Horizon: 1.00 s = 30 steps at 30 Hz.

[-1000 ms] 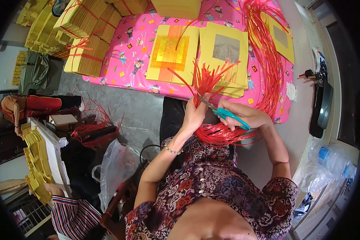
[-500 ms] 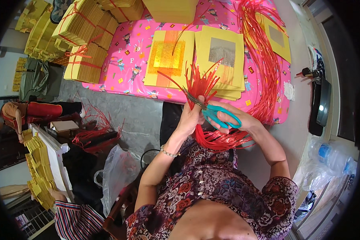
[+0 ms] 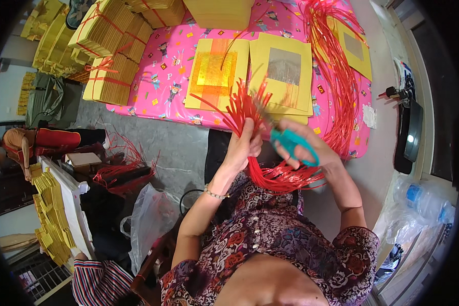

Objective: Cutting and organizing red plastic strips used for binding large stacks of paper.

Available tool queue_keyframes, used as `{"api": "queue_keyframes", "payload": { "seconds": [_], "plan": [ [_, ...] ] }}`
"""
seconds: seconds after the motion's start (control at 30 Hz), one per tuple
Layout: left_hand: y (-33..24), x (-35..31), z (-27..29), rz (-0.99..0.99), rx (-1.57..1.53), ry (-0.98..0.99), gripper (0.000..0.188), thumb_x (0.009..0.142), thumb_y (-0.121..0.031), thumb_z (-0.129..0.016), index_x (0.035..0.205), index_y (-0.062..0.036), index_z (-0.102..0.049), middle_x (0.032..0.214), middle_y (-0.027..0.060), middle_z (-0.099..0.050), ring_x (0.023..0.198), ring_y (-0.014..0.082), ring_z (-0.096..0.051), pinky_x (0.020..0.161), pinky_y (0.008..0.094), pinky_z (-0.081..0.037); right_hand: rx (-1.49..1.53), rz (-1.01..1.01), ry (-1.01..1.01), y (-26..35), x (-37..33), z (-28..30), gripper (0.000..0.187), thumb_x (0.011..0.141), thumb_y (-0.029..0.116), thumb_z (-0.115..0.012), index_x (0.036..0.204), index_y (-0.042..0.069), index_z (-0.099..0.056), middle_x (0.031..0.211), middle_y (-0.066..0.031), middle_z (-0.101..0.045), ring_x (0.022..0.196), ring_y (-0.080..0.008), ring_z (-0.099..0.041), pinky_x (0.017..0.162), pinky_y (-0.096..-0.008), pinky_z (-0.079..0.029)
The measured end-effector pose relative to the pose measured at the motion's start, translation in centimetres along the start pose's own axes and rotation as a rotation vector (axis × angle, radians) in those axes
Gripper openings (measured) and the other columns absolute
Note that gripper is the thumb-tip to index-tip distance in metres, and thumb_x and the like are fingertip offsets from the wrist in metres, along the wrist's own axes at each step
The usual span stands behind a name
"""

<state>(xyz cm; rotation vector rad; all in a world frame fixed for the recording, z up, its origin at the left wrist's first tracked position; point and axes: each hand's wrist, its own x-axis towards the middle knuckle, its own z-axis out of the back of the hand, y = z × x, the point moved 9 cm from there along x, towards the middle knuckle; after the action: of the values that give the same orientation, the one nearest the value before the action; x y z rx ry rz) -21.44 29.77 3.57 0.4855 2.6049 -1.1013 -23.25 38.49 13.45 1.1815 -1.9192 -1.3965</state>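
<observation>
My left hand [image 3: 243,148] is closed around a bundle of red plastic strips [image 3: 246,108]. Their cut ends fan upward above the fist, and the rest of the bundle curves down over my lap. In my right hand [image 3: 311,143] is a pair of scissors [image 3: 294,148] with teal handles, my fingers through the loops. The scissor blades are smeared by motion; they point up and left, close beside the right side of the strip ends. Beyond my hands lie yellow paper sheets, one with a gold square [image 3: 213,71] and one with a silver square [image 3: 284,69].
The table has a pink patterned cover [image 3: 163,109]. Tied stacks of yellow paper [image 3: 109,84] stand at its far left. Long red strips [image 3: 341,97] drape over its right side. A clear plastic bag [image 3: 150,219] is at my left. Two other people work at a white table [image 3: 69,201] with folded yellow paper.
My right hand has drawn the scissors slightly right and away from my left fist. The blades were at the strips by my left thumb before. My left hand still grips the bundle.
</observation>
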Motion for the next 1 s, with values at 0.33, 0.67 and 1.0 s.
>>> {"api": "queue_keyframes", "payload": {
  "seconds": [0.33,0.67,1.0],
  "plan": [
    [-2.6,-1.4,-1.5,-0.133,-0.168,0.171,0.055,0.087,-0.063,-0.039,0.099,-0.0101,-0.049,0.055,-0.0073,-0.026,0.042,0.0028,-0.02,0.039,0.0194,-0.018,-1.296,-0.054,-0.724,4.1,3.0,11.5,0.037,0.08,0.03,-0.067,0.095,0.002,-0.047,0.08,-0.0152,-0.058,0.066,-0.0294,-0.061,0.057,-0.0388,-0.047],
    [-7.3,-1.5,-2.4,-0.149,-0.168,0.014,0.03,0.098,-0.04,-0.04,0.091,-0.0121,-0.049,0.055,-0.0069,-0.026,0.042,0.0034,-0.02,0.038,0.0201,-0.017,-1.632,0.283,-0.707,4.4,6.2,10.9,0.032,0.073,0.022,-0.071,0.093,0.001,-0.056,0.086,-0.0157,-0.058,0.084,-0.0344,-0.057,0.073,-0.0432,-0.048],
    [-16.6,-2.1,-10.7,-0.381,-0.096,0.145,0.033,0.098,-0.042,-0.038,0.088,-0.0124,-0.049,0.053,-0.0077,-0.022,0.042,0.0032,-0.017,0.038,0.0199,-0.016,-0.263,0.088,0.206,2.9,2.4,-5.7,0.054,0.083,0.033,-0.068,0.119,0.0,-0.046,0.098,-0.0063,-0.058,0.091,-0.0124,-0.055,0.082,-0.0293,-0.044]
  ]
}}
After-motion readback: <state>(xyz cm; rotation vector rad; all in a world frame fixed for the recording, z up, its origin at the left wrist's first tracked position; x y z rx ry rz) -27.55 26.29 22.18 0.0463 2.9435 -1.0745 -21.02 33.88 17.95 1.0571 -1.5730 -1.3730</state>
